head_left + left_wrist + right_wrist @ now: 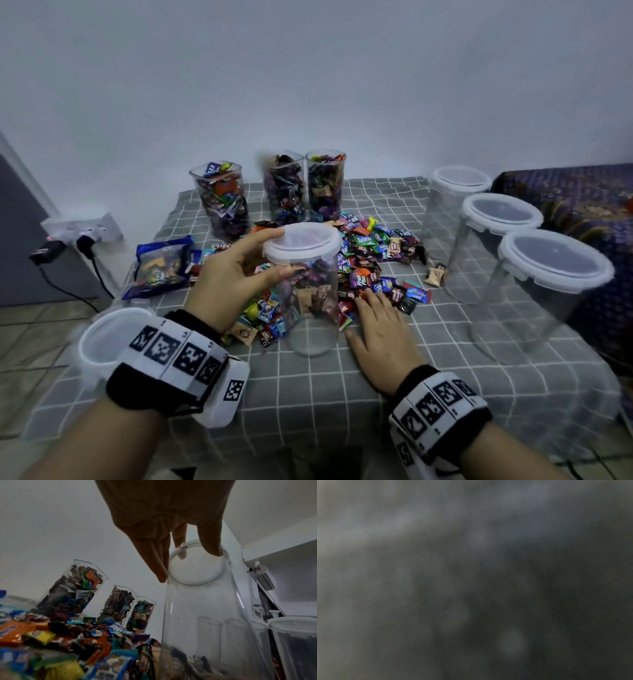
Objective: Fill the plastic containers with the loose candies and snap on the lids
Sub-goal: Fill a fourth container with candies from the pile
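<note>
Left hand (pixel 236 270) grips the lid (pixel 303 241) of an empty container (pixel 310 301) mid-counter, beside the candies (pixel 373 260).
Right hand (pixel 380 329) lies flat, apparently empty; bracing the base should ease unsnapping.

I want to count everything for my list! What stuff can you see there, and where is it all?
full containers: three, clear, no lids, table's back
lidded container: one, clear, empty, centre
empty lidded containers: three, clear, right side
loose candies: many, mixed colours, piled mid-table
candy bag: one, blue, left
spare lid: one, white, near left
tablecloth: one, grey checked
left hand: holds centre lid
right hand: flat on the table, fingertips at the candy pile
</note>
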Tool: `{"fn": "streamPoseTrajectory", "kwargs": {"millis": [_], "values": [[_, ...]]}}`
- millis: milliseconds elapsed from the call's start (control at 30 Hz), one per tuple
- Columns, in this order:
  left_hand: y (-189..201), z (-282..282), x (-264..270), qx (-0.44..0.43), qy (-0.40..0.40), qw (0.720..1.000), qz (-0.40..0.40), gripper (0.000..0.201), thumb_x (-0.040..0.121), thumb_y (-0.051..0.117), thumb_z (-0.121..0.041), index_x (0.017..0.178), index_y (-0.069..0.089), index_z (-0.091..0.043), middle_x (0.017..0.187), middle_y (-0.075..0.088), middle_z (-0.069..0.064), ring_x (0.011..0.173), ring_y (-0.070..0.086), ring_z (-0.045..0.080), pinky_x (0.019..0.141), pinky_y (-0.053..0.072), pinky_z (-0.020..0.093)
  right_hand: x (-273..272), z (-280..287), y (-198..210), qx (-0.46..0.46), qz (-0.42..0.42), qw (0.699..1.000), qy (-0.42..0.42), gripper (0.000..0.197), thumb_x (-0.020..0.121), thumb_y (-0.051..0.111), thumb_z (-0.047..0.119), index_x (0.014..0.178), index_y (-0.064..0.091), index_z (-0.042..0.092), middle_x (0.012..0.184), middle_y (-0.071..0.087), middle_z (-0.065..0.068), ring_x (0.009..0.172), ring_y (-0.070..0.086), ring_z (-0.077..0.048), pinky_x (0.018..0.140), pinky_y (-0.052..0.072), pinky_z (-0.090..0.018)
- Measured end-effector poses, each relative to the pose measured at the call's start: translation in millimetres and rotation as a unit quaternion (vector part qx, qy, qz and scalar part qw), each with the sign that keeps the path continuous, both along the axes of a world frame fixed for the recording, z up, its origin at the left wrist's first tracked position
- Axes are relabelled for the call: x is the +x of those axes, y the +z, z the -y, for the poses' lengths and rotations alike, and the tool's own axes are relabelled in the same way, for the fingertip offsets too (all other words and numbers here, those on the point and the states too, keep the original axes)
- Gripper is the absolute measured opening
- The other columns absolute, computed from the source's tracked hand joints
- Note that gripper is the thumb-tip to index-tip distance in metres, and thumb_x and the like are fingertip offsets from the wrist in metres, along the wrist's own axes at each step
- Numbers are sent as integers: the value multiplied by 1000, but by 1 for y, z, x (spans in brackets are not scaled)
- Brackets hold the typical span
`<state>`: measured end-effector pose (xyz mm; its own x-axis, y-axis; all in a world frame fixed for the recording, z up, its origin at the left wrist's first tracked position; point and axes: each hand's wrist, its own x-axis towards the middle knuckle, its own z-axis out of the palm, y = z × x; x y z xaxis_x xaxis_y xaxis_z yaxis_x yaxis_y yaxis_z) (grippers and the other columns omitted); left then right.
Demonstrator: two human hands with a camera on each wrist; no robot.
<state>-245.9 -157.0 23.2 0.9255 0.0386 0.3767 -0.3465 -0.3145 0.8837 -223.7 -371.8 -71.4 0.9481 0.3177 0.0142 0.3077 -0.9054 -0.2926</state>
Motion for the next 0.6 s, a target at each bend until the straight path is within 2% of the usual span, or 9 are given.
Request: {"fn": "streamPoseTrajectory", "kwargs": {"millis": [100, 167, 233, 300, 400, 467, 533, 600], "values": [[1, -1, -2, 23, -24, 999, -7, 53, 64, 82, -36, 112, 61, -40, 118, 64, -7, 107, 62, 3, 86, 54, 23, -2, 2, 5, 5, -10, 1000, -9, 64, 91, 19, 47, 149, 17, 20, 159, 5, 1, 146, 2, -15, 117, 0, -34], [2, -3, -4, 35, -40, 998, -20, 59, 60, 81, -43, 115, 61, -43, 122, 63, -10, 110, 60, 3, 84, 53, 21, -2, 4, 7, 33, -5, 999, -7, 69, 86, 17, 50, 148, 21, 19, 158, 9, 0, 146, 6, -15, 117, 2, -33], [4, -6, -7, 25, -65, 997, -41, 64, 56, 75, -46, 118, 58, -41, 124, 61, -11, 112, 59, 1, 84, 51, 17, -3, 6, 14, 104, 16, 994, -6, 74, 80, 21, 49, 145, 31, 15, 155, 22, -5, 144, 18, -18, 116, 10, -32], [5, -8, -9, -4, -77, 995, -56, 64, 58, 69, -48, 120, 55, -38, 118, 64, -12, 108, 60, 1, 81, 51, 17, -3, 8, 30, 181, 32, 983, -13, 68, 81, 30, 42, 141, 39, 11, 148, 38, -8, 137, 33, -21, 111, 21, -29], [6, -7, -10, -24, -35, 997, -65, 60, 64, 58, -56, 120, 54, -35, 99, 68, -10, 95, 65, 10, 75, 55, 27, -3, 7, 61, 275, 62, 959, -22, 43, 96, 42, 34, 134, 47, 12, 130, 56, -4, 120, 50, -21, 100, 36, -32], [7, -5, -8, -17, 13, 996, -82, 49, 70, 58, -58, 111, 58, -32, 94, 66, 0, 88, 65, 19, 73, 55, 36, -2, 1, 82, 317, 89, 944, -16, 34, 96, 49, 27, 127, 52, 12, 114, 62, 0, 109, 57, -19, 94, 41, -34], [7, 0, -6, -23, 44, 994, -97, 36, 75, 66, -55, 94, 60, -24, 78, 65, -1, 74, 62, 18, 63, 51, 33, 0, -7, 99, 328, 95, 940, -7, 32, 95, 49, 30, 122, 55, 14, 104, 59, 7, 99, 56, -13, 88, 41, -29], [6, 4, -3, -36, 55, 992, -108, 33, 80, 61, -46, 80, 56, -13, 66, 60, -4, 59, 56, 14, 53, 45, 25, 5, -17, 110, 323, 92, 942, 11, 30, 96, 46, 34, 117, 57, 15, 104, 61, 5, 97, 56, -14, 83, 40, -28]]}}
